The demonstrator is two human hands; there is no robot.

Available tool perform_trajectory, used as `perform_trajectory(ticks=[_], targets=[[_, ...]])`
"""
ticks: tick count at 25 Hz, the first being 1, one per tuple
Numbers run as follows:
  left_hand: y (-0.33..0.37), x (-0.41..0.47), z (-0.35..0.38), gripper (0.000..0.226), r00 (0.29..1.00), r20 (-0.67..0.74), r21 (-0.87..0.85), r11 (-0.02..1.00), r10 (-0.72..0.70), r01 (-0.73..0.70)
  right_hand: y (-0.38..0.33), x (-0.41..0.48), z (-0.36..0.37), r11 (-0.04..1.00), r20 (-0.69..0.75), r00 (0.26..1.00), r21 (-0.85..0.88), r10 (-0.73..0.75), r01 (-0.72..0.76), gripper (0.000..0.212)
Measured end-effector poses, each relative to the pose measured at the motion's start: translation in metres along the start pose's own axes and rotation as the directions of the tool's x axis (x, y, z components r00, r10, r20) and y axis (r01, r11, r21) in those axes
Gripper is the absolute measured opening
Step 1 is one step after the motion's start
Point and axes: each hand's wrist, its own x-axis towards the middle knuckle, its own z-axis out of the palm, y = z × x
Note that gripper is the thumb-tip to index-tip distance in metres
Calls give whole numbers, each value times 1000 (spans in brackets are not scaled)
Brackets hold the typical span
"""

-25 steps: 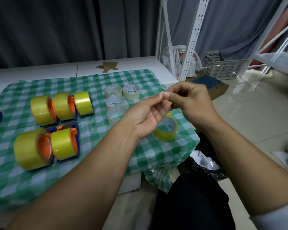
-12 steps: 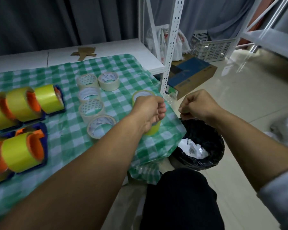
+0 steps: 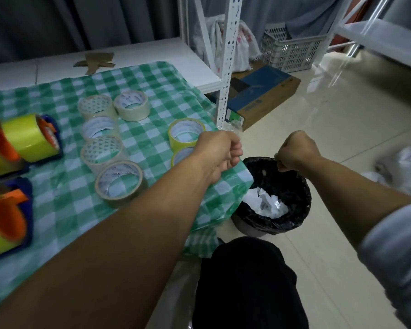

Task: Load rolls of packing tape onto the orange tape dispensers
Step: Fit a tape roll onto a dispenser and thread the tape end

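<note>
Two loose yellow tape rolls lie flat near the table's right edge: one (image 3: 186,134) in full view, the other (image 3: 183,156) half hidden behind my left hand (image 3: 220,155). That hand is a closed fist over the table corner. My right hand (image 3: 294,150) hovers over the bin with its fingers pinched shut; I see nothing in either hand. Several clear and beige rolls (image 3: 119,182) lie flat mid-table. At the left, orange dispensers on blue bases carry yellow rolls (image 3: 31,138), (image 3: 5,219).
A bin lined with a black bag (image 3: 301,193) holds white scraps, right of the table's corner. A white shelf post (image 3: 226,67) stands behind it, with a cardboard box (image 3: 261,93) and a grey crate (image 3: 292,51) on the floor. A green checked cloth (image 3: 152,143) covers the table.
My hands were pinched together above the table; they have parted. The right hand moved out over the bin and the left closed into a fist. My view swung right and down.
</note>
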Motion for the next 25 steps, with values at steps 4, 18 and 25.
perform_trajectory(ticks=[4,18,25], targets=[[1,-2,-1,14,1000,8,-51,998,-21,22,-1,-2,0,1000,3,1000,-13,20,-20,7],[28,-42,-66,23,996,-76,-202,977,48,-63,-102,-76,-10,962,92,979,220,-183,159,29],[48,-91,-155,25,955,-273,-214,961,115,-177,-210,-158,13,879,192,906,383,-376,284,41]])
